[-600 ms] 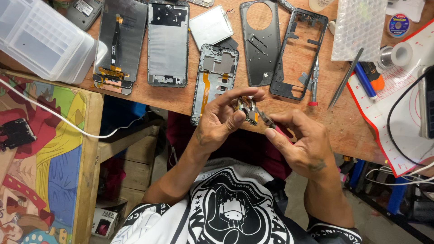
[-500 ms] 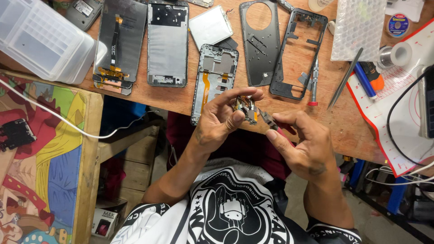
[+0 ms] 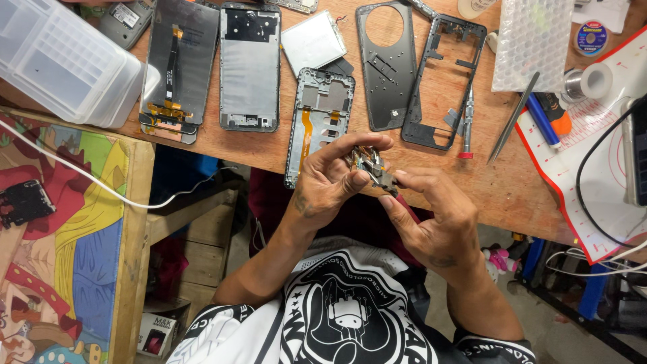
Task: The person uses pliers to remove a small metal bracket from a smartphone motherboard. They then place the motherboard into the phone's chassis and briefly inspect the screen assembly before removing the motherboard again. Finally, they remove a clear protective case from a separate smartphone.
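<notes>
My left hand [image 3: 330, 182] and my right hand [image 3: 435, 219] meet just below the wooden table's front edge [image 3: 512, 195]. Both pinch one small phone circuit board [image 3: 369, 167] with metal shields, held between fingertips and thumbs. The board sits in front of a phone mid-frame [image 3: 318, 118] with an orange flex cable that lies on the table. My fingers hide part of the board.
Several phone parts lie across the table: a screen panel [image 3: 176, 67], a grey frame [image 3: 249, 64], a dark back cover [image 3: 389, 61], an open bezel [image 3: 443, 77]. A screwdriver [image 3: 466, 121], tweezers [image 3: 513, 116], bubble wrap [image 3: 532, 44], a white mat [image 3: 593, 145] and a clear plastic box [image 3: 64, 61] are around.
My hands stay together on the board; the right hand has shifted slightly and the board has turned a little between the fingers.
</notes>
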